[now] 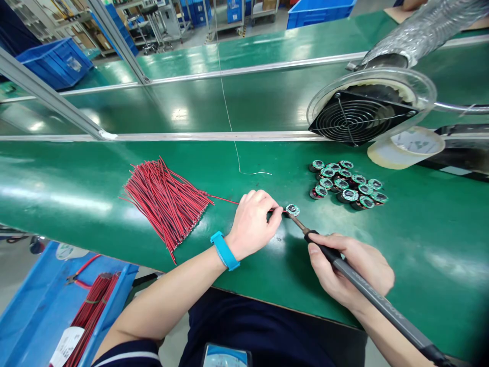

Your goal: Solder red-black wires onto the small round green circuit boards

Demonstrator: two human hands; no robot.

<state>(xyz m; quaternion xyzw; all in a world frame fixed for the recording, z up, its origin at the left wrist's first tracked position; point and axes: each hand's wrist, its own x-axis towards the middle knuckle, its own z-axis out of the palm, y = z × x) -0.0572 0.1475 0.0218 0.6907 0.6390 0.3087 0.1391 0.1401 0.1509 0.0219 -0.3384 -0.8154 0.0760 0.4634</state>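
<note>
My left hand (255,220), with a blue band at the wrist, pinches a red and black wire (226,200) near its end. That end meets the edge of a small round circuit board (293,209) on the green bench. My right hand (349,267) is wrapped around the dark handle of a soldering iron (367,290). The iron's tip points at the board's near edge, beside my left fingertips; whether it touches is too small to tell. A pile of red and black wires (164,199) lies to the left. To the right stand several small round parts (342,184) topped with green boards.
A fume extractor fan (353,118) on a silver duct (428,33) overhangs the back right, near a tape roll (407,147). Thin solder wire (229,120) hangs mid-bench. Metal posts (49,92) stand left. A blue bin (34,285) at lower left holds cutters (82,272) and wire bundles.
</note>
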